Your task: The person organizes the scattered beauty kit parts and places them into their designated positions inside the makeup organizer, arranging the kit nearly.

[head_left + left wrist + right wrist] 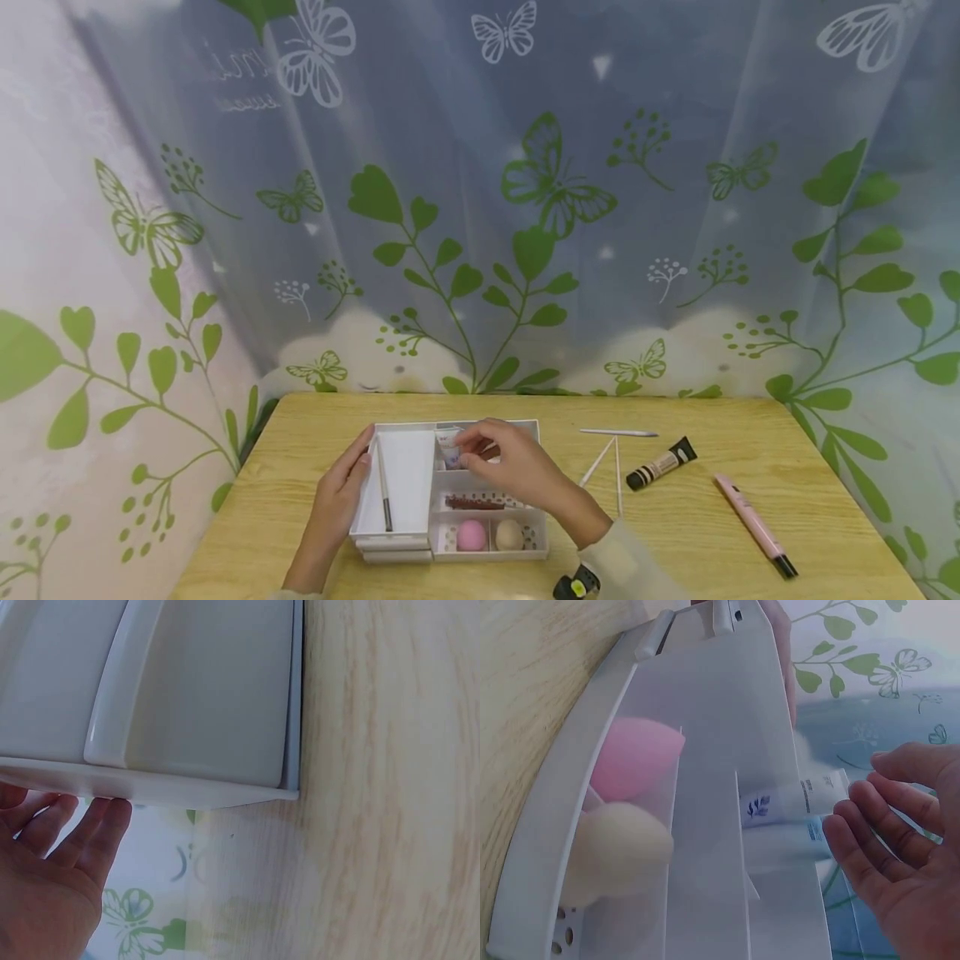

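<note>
A white organizer box (pixel 408 500) with drawers and compartments stands on the table. My left hand (pixel 342 492) holds its left side steady with extended fingers against the wall. Over the back right compartment hovers my right hand (pixel 517 458), its fingers loosely bent at a white tube (pixel 448 450). In the right wrist view a pale blue tube (pixel 784 844) lies beside the white one, with fingertips close to their ends and the thumb apart. A pink makeup sponge (pixel 472 535) and a beige sponge (pixel 509 535) sit in the front compartments. A dark reddish-brown item (pixel 474 502) occupies the middle one.
A slim brush (pixel 384 487) lies on the organizer's flat left top. On the table to the right are several thin white sticks (pixel 618 432), a black-and-beige tube (pixel 662 464) and a pink tube (pixel 756 527) with a black cap. A patterned curtain (pixel 465 208) hangs behind.
</note>
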A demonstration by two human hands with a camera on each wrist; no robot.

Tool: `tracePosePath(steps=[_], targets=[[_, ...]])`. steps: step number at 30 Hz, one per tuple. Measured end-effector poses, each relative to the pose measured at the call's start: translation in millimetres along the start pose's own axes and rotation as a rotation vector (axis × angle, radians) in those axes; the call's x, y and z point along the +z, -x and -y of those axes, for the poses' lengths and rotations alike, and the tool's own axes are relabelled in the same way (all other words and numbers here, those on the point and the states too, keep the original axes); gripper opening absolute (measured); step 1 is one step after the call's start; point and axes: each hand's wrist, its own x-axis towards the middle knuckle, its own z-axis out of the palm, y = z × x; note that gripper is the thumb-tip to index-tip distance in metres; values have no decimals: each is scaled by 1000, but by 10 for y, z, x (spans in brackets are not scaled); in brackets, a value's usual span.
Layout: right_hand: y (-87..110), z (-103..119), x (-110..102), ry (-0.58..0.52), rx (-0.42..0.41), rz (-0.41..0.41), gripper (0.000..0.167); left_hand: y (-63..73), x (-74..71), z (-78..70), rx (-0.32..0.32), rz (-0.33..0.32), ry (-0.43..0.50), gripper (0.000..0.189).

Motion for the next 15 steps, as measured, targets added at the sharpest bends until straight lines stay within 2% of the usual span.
tracePosePath(steps=[15], targets=[[121, -138, -304, -15, -6, -105, 25, -2, 6, 15, 8, -17, -5, 50]])
